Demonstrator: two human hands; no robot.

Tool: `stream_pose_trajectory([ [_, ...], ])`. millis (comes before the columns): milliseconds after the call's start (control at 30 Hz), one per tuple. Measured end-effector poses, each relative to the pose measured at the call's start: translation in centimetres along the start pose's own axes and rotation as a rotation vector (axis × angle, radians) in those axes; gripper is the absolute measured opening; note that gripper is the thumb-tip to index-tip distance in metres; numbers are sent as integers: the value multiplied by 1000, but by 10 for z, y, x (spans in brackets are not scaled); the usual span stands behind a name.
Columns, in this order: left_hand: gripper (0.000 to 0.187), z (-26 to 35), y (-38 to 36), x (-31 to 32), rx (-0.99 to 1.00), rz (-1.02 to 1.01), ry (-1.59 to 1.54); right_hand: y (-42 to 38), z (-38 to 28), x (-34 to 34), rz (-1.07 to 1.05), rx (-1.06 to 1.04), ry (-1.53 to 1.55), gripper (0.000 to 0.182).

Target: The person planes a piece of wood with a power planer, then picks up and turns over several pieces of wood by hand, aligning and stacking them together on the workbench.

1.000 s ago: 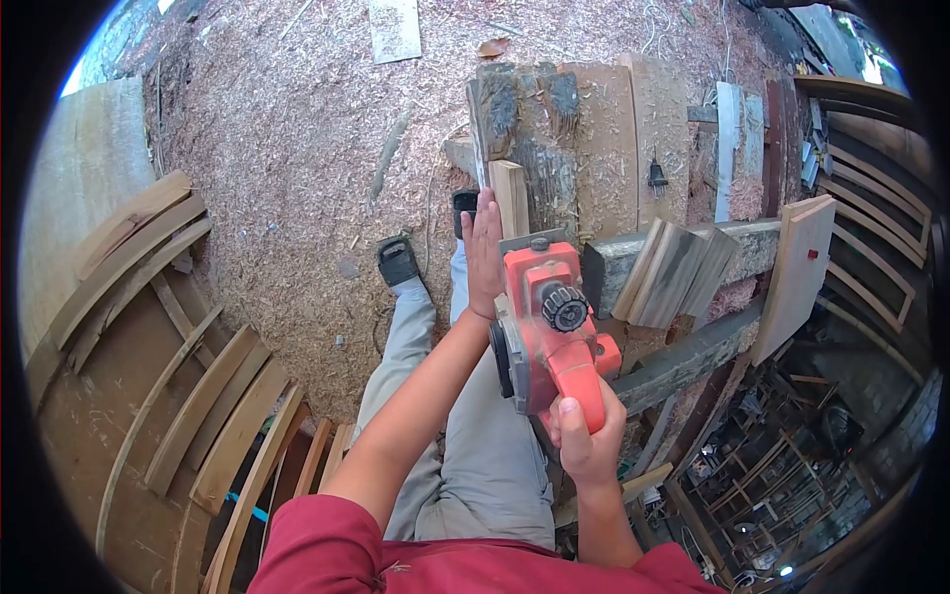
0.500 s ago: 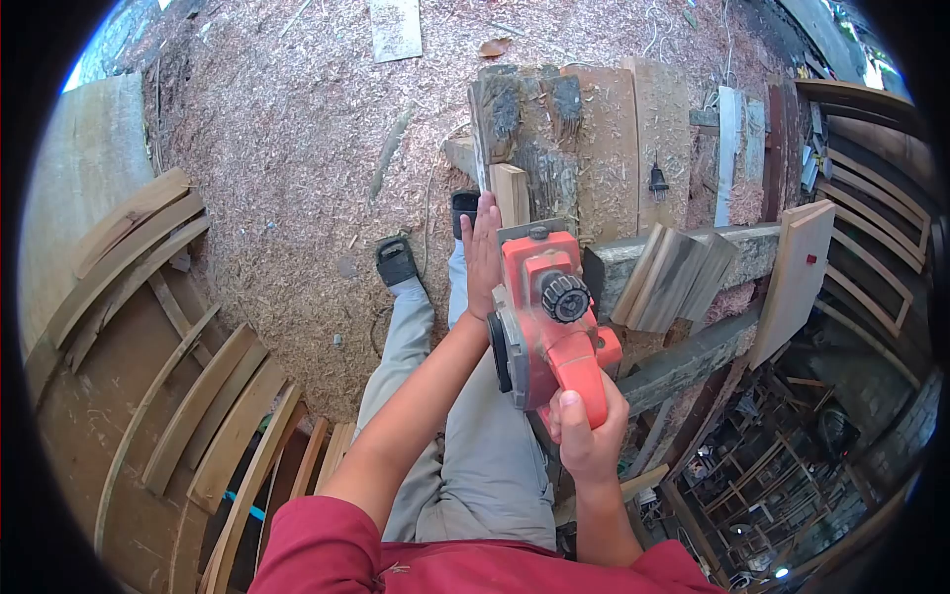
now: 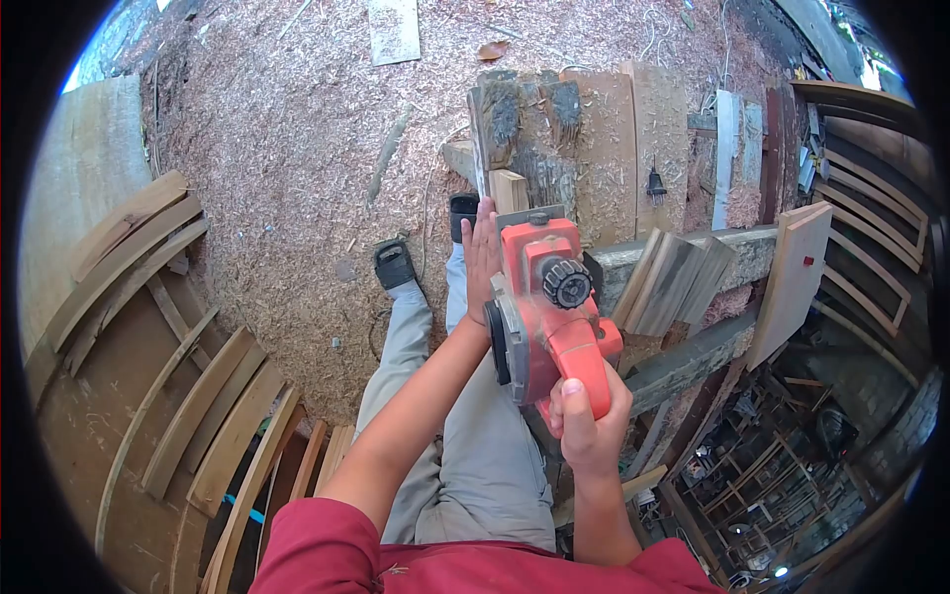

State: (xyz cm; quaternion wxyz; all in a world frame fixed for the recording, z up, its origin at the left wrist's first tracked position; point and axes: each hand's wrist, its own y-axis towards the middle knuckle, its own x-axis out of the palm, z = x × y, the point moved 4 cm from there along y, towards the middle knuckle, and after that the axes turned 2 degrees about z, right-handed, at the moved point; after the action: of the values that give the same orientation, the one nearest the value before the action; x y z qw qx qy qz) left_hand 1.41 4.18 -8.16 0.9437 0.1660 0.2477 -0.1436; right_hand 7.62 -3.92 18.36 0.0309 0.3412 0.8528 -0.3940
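My right hand [image 3: 597, 424] is wrapped round the rear handle of a red electric planer [image 3: 554, 342], thumb on top. The planer has a black ridged knob [image 3: 567, 283] at its front and a black round cover on its left side. It sits over a wooden piece [image 3: 509, 191], whose far end sticks out ahead; the rest is hidden beneath the tool. My left hand [image 3: 482, 262] is stretched flat, fingers pointing forward, along the left side of the planer and the wood. Whether its palm presses on the wood cannot be made out.
A shavings-strewn plank bench [image 3: 606, 148] lies ahead. Cut wood blocks [image 3: 673, 282] lean on a beam to the right, near an upright board [image 3: 792, 282]. A black plug [image 3: 655, 186] is on the planks. Curved wooden pieces [image 3: 203, 406] stand at left. Wood shavings [image 3: 287, 218] cover the ground.
The planer and my right hand have shifted slightly forward, away from my body. My left hand stays almost in place.
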Motion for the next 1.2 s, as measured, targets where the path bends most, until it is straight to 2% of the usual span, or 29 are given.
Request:
stream_pose_trajectory([
  [600, 98, 6, 1, -9, -58, -78, 12, 17, -18, 8, 2, -20, -9, 31],
  [700, 97, 3, 0, -4, -19, -15, 4, 18, -20, 8, 0, -17, -14, 32],
  [900, 100, 5, 1, -7, -56, -79, -55, 21, -25, 10, 7, -25, -17, 31],
  [1200, 101, 2, 0, 1, 17, 9, -25, 26, -30, 14, 17, -28, -2, 30],
])
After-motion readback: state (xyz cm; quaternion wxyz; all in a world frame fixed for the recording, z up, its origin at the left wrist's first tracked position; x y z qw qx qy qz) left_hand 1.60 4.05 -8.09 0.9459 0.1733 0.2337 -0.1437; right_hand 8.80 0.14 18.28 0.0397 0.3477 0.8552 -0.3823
